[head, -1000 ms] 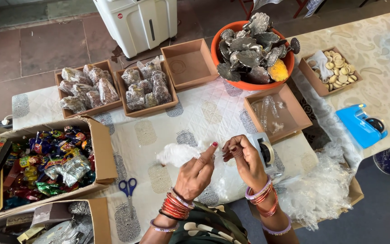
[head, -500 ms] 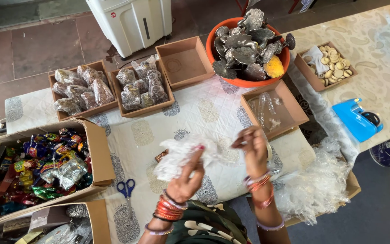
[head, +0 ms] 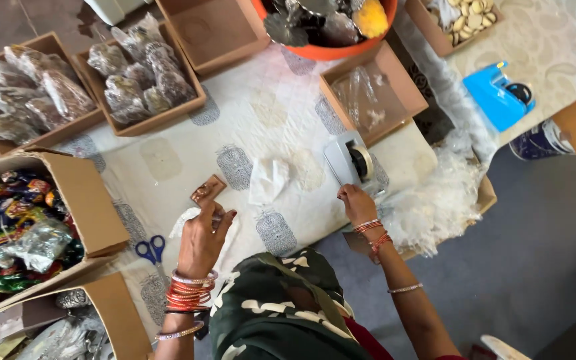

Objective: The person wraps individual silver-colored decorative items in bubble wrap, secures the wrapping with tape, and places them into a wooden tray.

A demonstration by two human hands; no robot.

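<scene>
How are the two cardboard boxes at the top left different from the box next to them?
The two left boxes are filled with clear packets of dark bits; the third box shows only its bare brown bottom. The left boxes look wider; the third is partly cut off. All are shallow, open and brown.

Red and orange bangles stacked on both wrists, thin silver bracelets on forearms, green camouflage-patterned garment

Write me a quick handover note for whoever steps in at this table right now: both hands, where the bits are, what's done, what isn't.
Left hand: pinching a small clear pouch above the tablecloth.
Right hand: at the front of the grey tape dispenser, fingers closed; whether it holds tape cannot be told.
A small brown card and a crumpled clear wrapper lie between the hands.
Done: filled packets sit in two brown trays.
Left: the held pouch shows no tape yet.
</scene>
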